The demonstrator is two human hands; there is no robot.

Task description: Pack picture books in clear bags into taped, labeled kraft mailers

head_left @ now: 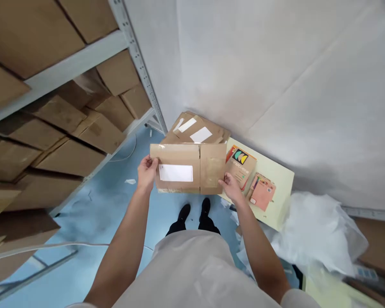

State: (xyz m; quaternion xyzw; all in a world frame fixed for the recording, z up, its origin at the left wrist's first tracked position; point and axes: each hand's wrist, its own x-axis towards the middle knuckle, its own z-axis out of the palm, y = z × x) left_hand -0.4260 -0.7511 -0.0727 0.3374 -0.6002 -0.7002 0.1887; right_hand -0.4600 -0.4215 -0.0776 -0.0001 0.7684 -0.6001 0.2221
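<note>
Pale shirt nearest. Left grip, right grip pinch a carton by the bench's left edge. Seemingly a holding step; moving needs both.

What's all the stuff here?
carton: one, brown, between both hands
cardboard pile: one, brown, behind carton
table: one, yellowish, under books
books: several, brown and pink, on table
plastic: one heap, white, far right
shelf: one, grey, left
boxes: many, brown, on shelf
wall: one, whitish, top
floor: one, blue, below
cable: at least one, white, lower left
scraps: some, white, on floor
shoes: two, black, on floor
shirt: one, whitish, bottom
left hand: one, bare, carton's left
right hand: one, bare, carton's right
</note>
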